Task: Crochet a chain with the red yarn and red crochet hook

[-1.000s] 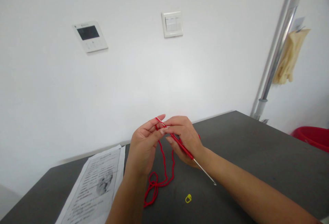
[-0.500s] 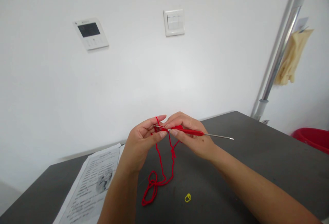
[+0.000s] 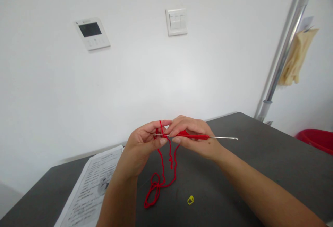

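Left fingers (image 3: 149, 127) tight on red yarn (image 3: 155, 185), right fingers (image 3: 179, 127) around 1 red-handled hook (image 3: 203, 137) (1 yellow clip (image 3: 191, 198) on 1 table (image 3: 260, 138)).

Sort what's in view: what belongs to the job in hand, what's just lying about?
Job in hand:
hook, in the right hand
red yarn, in the left hand

Apparently just lying about:
yellow clip, untouched, though possibly for the job
printed sheets, print unreadable
gloves, hanging
red tub
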Demonstrator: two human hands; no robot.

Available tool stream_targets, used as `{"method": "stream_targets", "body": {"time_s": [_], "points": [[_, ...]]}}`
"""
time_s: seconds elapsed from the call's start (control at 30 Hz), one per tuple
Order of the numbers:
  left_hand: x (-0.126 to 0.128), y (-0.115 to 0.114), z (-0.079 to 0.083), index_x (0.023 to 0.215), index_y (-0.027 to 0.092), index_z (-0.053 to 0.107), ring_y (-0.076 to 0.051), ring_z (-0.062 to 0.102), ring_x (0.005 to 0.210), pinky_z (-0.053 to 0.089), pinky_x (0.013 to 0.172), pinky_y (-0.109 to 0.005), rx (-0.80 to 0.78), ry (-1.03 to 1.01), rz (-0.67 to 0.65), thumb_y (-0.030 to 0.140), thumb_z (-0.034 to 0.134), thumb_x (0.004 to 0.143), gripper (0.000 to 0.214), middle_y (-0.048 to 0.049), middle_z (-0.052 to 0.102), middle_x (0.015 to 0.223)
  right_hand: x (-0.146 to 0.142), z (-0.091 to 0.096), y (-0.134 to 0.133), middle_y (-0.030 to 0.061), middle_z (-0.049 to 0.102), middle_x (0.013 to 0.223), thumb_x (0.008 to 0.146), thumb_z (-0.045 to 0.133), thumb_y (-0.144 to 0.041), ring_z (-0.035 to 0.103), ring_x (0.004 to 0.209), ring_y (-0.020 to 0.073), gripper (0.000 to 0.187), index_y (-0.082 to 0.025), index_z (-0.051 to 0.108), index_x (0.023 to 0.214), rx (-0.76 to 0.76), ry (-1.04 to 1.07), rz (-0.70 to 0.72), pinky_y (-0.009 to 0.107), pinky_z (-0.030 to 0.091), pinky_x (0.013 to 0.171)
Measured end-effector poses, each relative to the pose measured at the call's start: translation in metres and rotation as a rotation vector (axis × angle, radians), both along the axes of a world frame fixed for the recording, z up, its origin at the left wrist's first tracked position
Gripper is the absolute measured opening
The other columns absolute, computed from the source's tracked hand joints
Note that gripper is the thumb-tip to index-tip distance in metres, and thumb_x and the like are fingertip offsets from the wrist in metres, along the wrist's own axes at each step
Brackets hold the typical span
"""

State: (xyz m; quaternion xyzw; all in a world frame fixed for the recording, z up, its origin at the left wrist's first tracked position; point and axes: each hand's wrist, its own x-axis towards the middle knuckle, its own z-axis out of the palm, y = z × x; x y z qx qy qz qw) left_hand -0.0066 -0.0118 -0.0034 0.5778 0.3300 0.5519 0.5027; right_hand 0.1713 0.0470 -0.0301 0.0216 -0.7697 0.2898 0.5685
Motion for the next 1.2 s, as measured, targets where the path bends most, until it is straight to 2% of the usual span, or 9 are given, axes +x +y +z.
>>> {"method": "stream_targets", "body": {"time_s": [0.1,0.2,0.3,0.4,0.57,0.83,1.07,1.2], "points": [[-0.001,0.0,0.0,0.101,0.024,0.082,-0.015,0.072,0.086,0.054,0.085,-0.024,-0.008,-0.008,-0.023,0.019,0.083,0.071,0.03,-0.0036,0.08,0.087,0.001,0.0,-0.002,0.0065,0.078,0.094,0.088,0.073,-0.016,0.072,0.092,0.016,0.006,-0.019,0.076,0.091,-0.081,0.007,0.032,0.03,0.058,0.086],[-0.003,-0.001,-0.002,0.105,0.023,0.081,-0.017,0.073,0.088,0.053,0.088,-0.026,-0.012,-0.021,-0.009,0.019,0.083,0.072,0.033,-0.0043,0.08,0.087,0.002,0.0,-0.004,0.0063,0.08,0.095,0.087,0.074,-0.022,0.075,0.09,0.0166,0.004,-0.019,0.077,0.09,-0.26,0.0,0.08,0.03,0.06,0.083],[-0.005,-0.002,-0.002,0.106,0.023,0.08,-0.019,0.073,0.085,0.053,0.091,-0.031,-0.007,-0.039,-0.018,0.019,0.082,0.072,0.034,-0.0049,0.08,0.085,0.002,-0.001,-0.005,0.0063,0.081,0.094,0.086,0.077,-0.029,0.077,0.085,0.0168,0.011,-0.018,0.076,0.089,-0.428,0.027,0.178,0.029,0.063,0.079],[-0.005,-0.003,-0.002,0.105,0.022,0.08,-0.02,0.073,0.083,0.053,0.091,-0.035,-0.016,-0.068,-0.025,0.02,0.082,0.072,0.034,-0.0061,0.08,0.086,0.0,0.0,-0.007,0.0062,0.081,0.092,0.086,0.077,-0.031,0.078,0.082,0.0161,0.014,-0.017,0.075,0.089,-0.507,0.081,0.266,0.029,0.064,0.078],[-0.007,-0.003,-0.001,0.106,0.02,0.08,-0.022,0.073,0.083,0.053,0.09,-0.038,-0.035,-0.085,-0.003,0.023,0.084,0.069,0.038,-0.0075,0.079,0.086,-0.004,0.001,-0.01,0.0064,0.081,0.094,0.086,0.077,-0.031,0.078,0.082,0.0162,0.014,-0.018,0.074,0.088,-0.526,0.127,0.329,0.03,0.065,0.079],[-0.011,-0.003,0.0,0.106,0.023,0.08,-0.021,0.073,0.09,0.053,0.09,-0.033,0.013,-0.055,-0.041,0.022,0.084,0.072,0.034,-0.0069,0.079,0.092,-0.006,-0.001,-0.012,0.005,0.082,0.097,0.088,0.075,-0.025,0.078,0.088,0.0154,0.006,-0.019,0.075,0.091,-0.478,0.172,0.364,0.028,0.065,0.08],[-0.016,-0.009,0.003,0.114,0.026,0.077,-0.018,0.067,0.086,0.051,0.082,-0.03,0.048,0.146,0.12,0.024,0.081,0.077,0.037,-0.003,0.073,0.086,-0.006,-0.004,-0.008,0.0063,0.082,0.097,0.086,0.077,-0.03,0.078,0.084,0.0176,0.011,-0.019,0.074,0.088,-0.493,0.141,0.28,0.033,0.065,0.079],[-0.01,-0.014,0.007,0.113,0.024,0.076,-0.017,0.063,0.082,0.05,0.08,-0.03,0.079,0.187,0.188,0.024,0.082,0.075,0.039,-0.0019,0.069,0.082,-0.006,-0.006,-0.006,0.0067,0.082,0.096,0.085,0.078,-0.033,0.078,0.083,0.0184,0.015,-0.018,0.073,0.087,-0.525,0.145,0.286,0.034,0.065,0.08]]}}
